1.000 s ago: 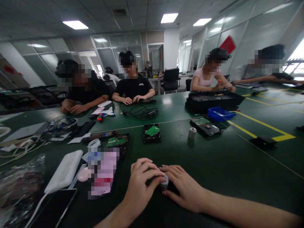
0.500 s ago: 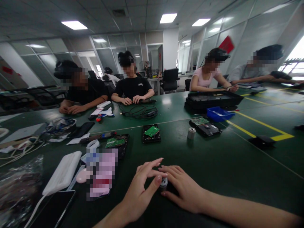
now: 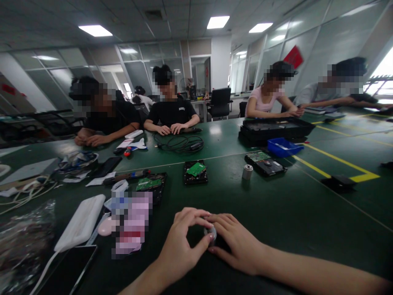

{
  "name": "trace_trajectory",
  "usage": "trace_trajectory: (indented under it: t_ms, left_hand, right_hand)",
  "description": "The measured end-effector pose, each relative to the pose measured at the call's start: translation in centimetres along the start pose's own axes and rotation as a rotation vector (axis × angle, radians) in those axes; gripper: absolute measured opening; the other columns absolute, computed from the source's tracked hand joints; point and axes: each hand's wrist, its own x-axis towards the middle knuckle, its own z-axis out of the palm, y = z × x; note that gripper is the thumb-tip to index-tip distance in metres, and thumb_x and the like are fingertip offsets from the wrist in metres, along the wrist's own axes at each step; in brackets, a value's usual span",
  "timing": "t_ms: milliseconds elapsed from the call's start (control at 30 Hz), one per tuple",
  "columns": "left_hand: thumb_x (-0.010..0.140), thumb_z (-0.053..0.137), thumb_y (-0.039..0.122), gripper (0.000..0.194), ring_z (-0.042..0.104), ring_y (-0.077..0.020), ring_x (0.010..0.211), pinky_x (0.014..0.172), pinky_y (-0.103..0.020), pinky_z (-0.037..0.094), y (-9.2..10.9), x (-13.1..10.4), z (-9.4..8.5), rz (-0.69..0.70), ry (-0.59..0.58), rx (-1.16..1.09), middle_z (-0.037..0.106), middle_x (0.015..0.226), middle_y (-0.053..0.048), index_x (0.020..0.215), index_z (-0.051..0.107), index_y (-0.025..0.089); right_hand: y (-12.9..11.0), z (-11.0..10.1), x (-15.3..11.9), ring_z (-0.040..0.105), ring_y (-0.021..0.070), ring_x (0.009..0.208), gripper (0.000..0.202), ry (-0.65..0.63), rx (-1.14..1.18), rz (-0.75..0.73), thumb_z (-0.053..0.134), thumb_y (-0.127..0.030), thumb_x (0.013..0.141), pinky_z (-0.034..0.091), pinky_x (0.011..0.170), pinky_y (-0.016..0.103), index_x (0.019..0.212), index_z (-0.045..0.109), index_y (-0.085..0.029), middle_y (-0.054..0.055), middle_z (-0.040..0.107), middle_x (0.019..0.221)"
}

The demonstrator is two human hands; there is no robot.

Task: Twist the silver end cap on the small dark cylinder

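Grey metal forms the small cylinder (image 3: 209,230), seemingly upright on the green table (image 3: 285,221). From its right, the right hand (image 3: 241,243) holds it between fingers and thumb, probably to steady it. From its left, the left hand (image 3: 178,242) closes thumb and fingertips narrowly on its top, likely for fine control. Beyond it lies a hard drive (image 3: 195,172).

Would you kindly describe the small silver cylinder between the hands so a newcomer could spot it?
On the green table, find the left hand and right hand at the near side. Between them is the small silver cylinder. Unlike the similar cylinder beside a hard drive, it has hands around it.
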Motion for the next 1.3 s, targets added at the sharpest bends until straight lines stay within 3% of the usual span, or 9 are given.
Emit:
trace_trajectory:
  t_ms: [267, 367, 433, 600, 700, 833, 1000, 1133, 1300]
  left_hand:
    - [0.083, 0.069, 0.023, 0.011, 0.064, -0.0227, 0.092, 0.084, -0.039, 0.047, -0.4, -0.1, 0.4, -0.003, 0.081, -0.081, 0.069, 0.09, -0.001, 0.09, 0.06, 0.024]
    - [0.084, 0.068, 0.026, 0.018, 0.067, -0.0221, 0.09, 0.086, -0.039, 0.047, -1.0, 0.6, -0.3, -0.051, 0.211, -0.194, 0.071, 0.088, 0.0, 0.091, 0.051, 0.024]
    - [0.084, 0.069, 0.025, 0.022, 0.068, -0.0222, 0.091, 0.09, -0.041, 0.045, -2.0, 1.3, -0.7, -0.094, 0.28, -0.15, 0.073, 0.088, 0.001, 0.091, 0.047, 0.024]
    - [0.08, 0.069, 0.016, 0.019, 0.067, -0.0249, 0.093, 0.087, -0.042, 0.044, -5.1, 2.1, -0.6, -0.22, 0.118, 0.033, 0.073, 0.086, 0.002, 0.084, 0.052, 0.023]
    - [0.079, 0.07, 0.015, 0.019, 0.065, -0.0253, 0.099, 0.09, -0.044, 0.042, -5.8, 2.0, -0.3, -0.233, 0.074, 0.076, 0.074, 0.087, 0.003, 0.089, 0.056, 0.024]
    - [0.072, 0.078, 0.017, 0.037, 0.061, -0.0268, 0.11, 0.096, -0.046, 0.04, -5.6, 1.9, -0.5, -0.242, 0.072, 0.108, 0.074, 0.1, 0.001, 0.103, 0.06, 0.026]
    - [0.076, 0.076, 0.021, 0.015, 0.065, -0.0252, 0.098, 0.09, -0.043, 0.045, -5.1, 1.9, -0.4, -0.229, 0.119, 0.102, 0.073, 0.096, 0.0, 0.087, 0.066, 0.024]
    - [0.08, 0.075, 0.025, 0.008, 0.066, -0.023, 0.092, 0.086, -0.038, 0.047, -2.9, 1.4, -0.5, -0.125, 0.192, 0.017, 0.071, 0.093, -0.001, 0.086, 0.069, 0.023]
    - [0.078, 0.078, 0.022, 0.009, 0.064, -0.0207, 0.089, 0.083, -0.035, 0.046, -0.2, 0.4, -0.1, -0.031, 0.099, -0.073, 0.068, 0.091, 0.002, 0.082, 0.071, 0.026]
  right_hand:
    - [0.1, 0.0, 0.0, 0.045, 0.0262, 0.13, 0.041, -0.009, -0.029, 0.003, 0.058, -0.04, 0.09, 0.033, 0.109, 0.046, 0.125, 0.055, -0.017, 0.013, 0.054, 0.137]
    - [0.0, -0.1, 0.0, 0.047, 0.0266, 0.129, 0.043, -0.006, -0.025, 0.017, 0.058, -0.04, 0.09, 0.034, 0.109, 0.045, 0.125, 0.055, -0.017, 0.013, 0.054, 0.137]
    - [-0.2, -0.3, 0.0, 0.047, 0.027, 0.129, 0.045, -0.01, -0.027, 0.025, 0.058, -0.04, 0.09, 0.034, 0.109, 0.046, 0.128, 0.054, -0.017, 0.013, 0.053, 0.139]
    - [-0.5, -0.5, 0.1, 0.046, 0.0286, 0.13, 0.049, -0.027, -0.039, 0.029, 0.056, -0.04, 0.091, 0.033, 0.11, 0.048, 0.132, 0.051, -0.016, 0.013, 0.052, 0.141]
    - [-0.5, -0.5, 0.1, 0.046, 0.0285, 0.13, 0.049, -0.033, -0.04, 0.037, 0.057, -0.041, 0.091, 0.034, 0.11, 0.047, 0.132, 0.051, -0.016, 0.013, 0.052, 0.14]
    - [-0.5, -0.5, 0.1, 0.045, 0.0283, 0.131, 0.047, -0.036, -0.037, 0.043, 0.057, -0.041, 0.09, 0.033, 0.11, 0.048, 0.131, 0.053, -0.017, 0.012, 0.052, 0.141]
    - [-0.5, -0.5, 0.1, 0.045, 0.0272, 0.131, 0.045, -0.026, -0.035, 0.041, 0.058, -0.039, 0.09, 0.033, 0.111, 0.046, 0.129, 0.053, -0.017, 0.011, 0.052, 0.141]
    - [-0.3, -0.4, 0.1, 0.046, 0.0263, 0.129, 0.041, -0.023, -0.035, 0.034, 0.059, -0.039, 0.09, 0.033, 0.11, 0.045, 0.123, 0.056, -0.016, 0.013, 0.053, 0.139]
    - [-0.1, -0.1, 0.1, 0.046, 0.0261, 0.129, 0.039, -0.017, -0.031, 0.013, 0.059, -0.038, 0.089, 0.034, 0.109, 0.045, 0.122, 0.056, -0.017, 0.013, 0.055, 0.136]
